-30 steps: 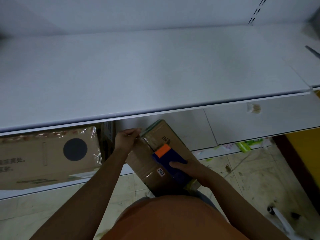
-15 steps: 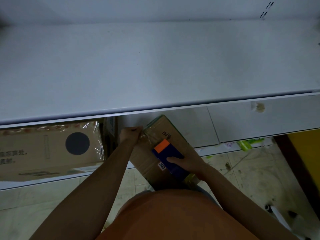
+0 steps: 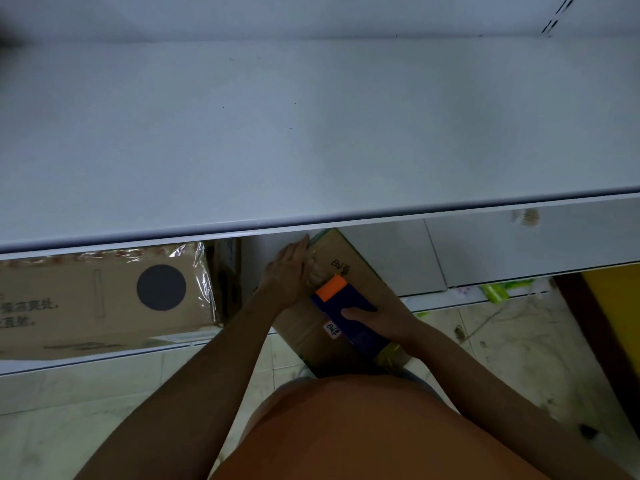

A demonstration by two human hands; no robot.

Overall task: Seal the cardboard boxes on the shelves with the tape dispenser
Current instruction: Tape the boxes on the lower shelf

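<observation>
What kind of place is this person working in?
Probably a stockroom or shop storage area. White metal shelves hold a taped cardboard box, the hands run a tape dispenser over a smaller box, and the tiled floor is scuffed and littered.

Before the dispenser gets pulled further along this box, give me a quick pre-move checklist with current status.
1. Tape dispenser flat on top of the cardboard box: ok.
2. Right hand grips the dispenser body: ok.
3. Left hand lies flat along the box's left side, steadying it: ok.
4. Box supported: cannot tell; its near end overhangs the lower shelf edge toward the person's body.
5. Tape stuck down ahead of the orange end: cannot tell; some glossy film shows, but its bond is unclear.
6. Clearance under the upper shelf: not ok, the box's far corner sits right at its edge.
</observation>
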